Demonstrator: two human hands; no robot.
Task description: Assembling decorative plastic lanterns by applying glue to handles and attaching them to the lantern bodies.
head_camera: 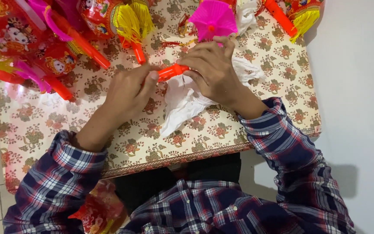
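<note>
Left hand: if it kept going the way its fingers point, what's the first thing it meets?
The left hand points up and to the right, its thumb already on the orange stick. Straight on, it would likely meet the right hand gripping that stick; depth is hard to judge.

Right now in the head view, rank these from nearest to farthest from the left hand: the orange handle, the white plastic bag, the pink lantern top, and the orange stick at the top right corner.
1. orange handle: in the left hand grip, at its fingertips.
2. white plastic bag: just to its right on the table.
3. pink lantern top: up and right, above the right hand.
4. orange stick: far top right.
</note>
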